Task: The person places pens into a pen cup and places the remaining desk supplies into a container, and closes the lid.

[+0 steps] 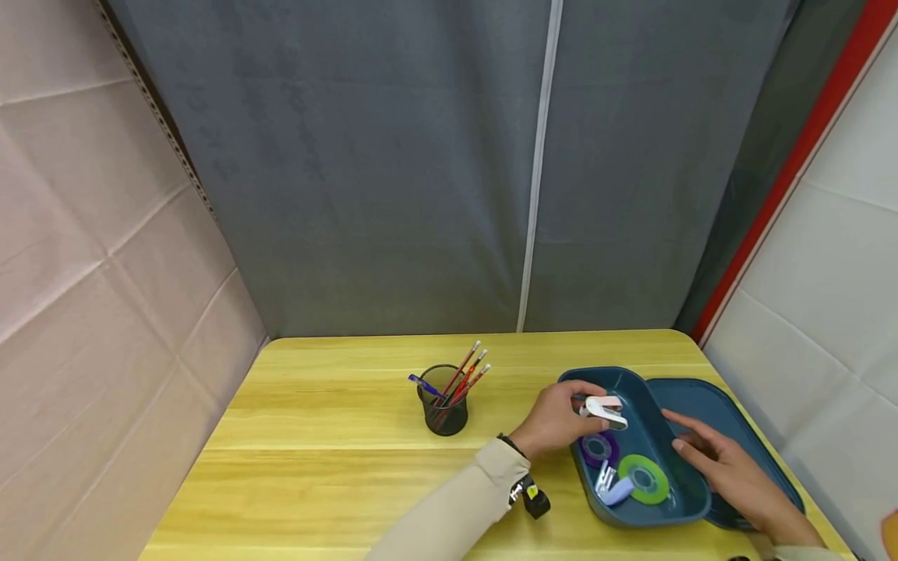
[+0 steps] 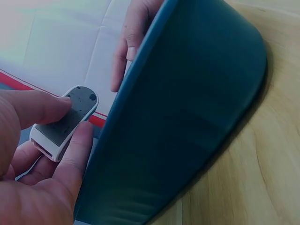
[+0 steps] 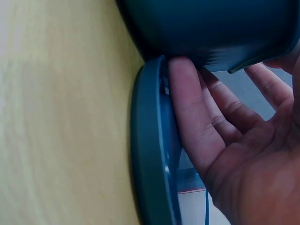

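My left hand (image 1: 550, 421) holds a small white and pink stapler (image 1: 605, 413) over the left part of a dark teal box (image 1: 648, 428). In the left wrist view, thumb and fingers pinch the stapler, and its grey underside shows. Inside the box lie a purple tape roll (image 1: 614, 452), a green tape roll (image 1: 658, 485) and a light blue object with a shiny metallic part (image 1: 619, 492). My right hand (image 1: 733, 471) is at the box's right wall, above a matching lid (image 1: 708, 401). Its fingers are extended, with fingertips right at the wall in the right wrist view.
A black mesh cup (image 1: 446, 425) with pencils and a blue pen (image 1: 424, 385) stands on the wooden table (image 1: 316, 436), left of the box. The box overlaps the lid's left side. A grey curtain (image 1: 386, 195) hangs behind, and white walls flank both sides.
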Available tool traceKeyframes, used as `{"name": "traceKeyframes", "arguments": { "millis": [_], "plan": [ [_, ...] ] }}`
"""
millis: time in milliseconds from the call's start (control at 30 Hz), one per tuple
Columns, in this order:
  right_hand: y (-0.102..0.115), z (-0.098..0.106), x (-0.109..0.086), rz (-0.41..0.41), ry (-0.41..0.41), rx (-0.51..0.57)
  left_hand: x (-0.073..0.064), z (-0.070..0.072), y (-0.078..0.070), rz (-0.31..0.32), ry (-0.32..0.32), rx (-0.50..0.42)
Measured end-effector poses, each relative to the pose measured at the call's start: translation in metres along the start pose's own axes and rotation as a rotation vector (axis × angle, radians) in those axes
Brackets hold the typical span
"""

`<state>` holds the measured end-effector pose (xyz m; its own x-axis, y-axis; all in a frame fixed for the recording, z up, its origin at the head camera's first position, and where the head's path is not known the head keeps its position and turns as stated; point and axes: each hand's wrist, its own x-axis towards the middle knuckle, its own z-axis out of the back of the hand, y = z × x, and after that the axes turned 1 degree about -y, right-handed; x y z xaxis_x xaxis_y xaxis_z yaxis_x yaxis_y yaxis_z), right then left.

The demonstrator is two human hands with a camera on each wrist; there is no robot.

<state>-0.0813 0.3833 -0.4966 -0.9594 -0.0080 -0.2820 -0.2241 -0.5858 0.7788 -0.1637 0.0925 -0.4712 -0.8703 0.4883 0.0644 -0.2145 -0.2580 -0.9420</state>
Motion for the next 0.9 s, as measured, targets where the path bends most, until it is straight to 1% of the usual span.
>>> {"name": "traceKeyframes", "arguments": {
  "millis": [233, 367, 533, 667, 767, 900],
  "plan": [
    [0.000, -0.001, -0.001, 0.008, -0.004, -0.002, 0.006, -0.007, 0.001, 0.014, -0.022, 0.013],
    [0.000, 0.000, -0.001, 0.014, -0.003, 0.007, 0.007, -0.009, -0.002, 0.019, -0.031, 0.017],
    [-0.001, 0.000, -0.002, 0.024, 0.000, 0.006, 0.010, -0.010, -0.004, 0.020, -0.027, 0.041],
    [-0.001, 0.000, -0.002, 0.030, -0.001, 0.004, 0.012, -0.011, -0.005, 0.036, -0.025, 0.036],
    [-0.001, 0.000, -0.003, 0.034, -0.008, -0.002, 0.012, -0.013, -0.006, 0.046, -0.040, 0.023],
    [0.000, -0.001, -0.003, 0.034, -0.014, -0.004, 0.011, -0.015, -0.007, 0.055, -0.077, 0.004]
  ]
}}
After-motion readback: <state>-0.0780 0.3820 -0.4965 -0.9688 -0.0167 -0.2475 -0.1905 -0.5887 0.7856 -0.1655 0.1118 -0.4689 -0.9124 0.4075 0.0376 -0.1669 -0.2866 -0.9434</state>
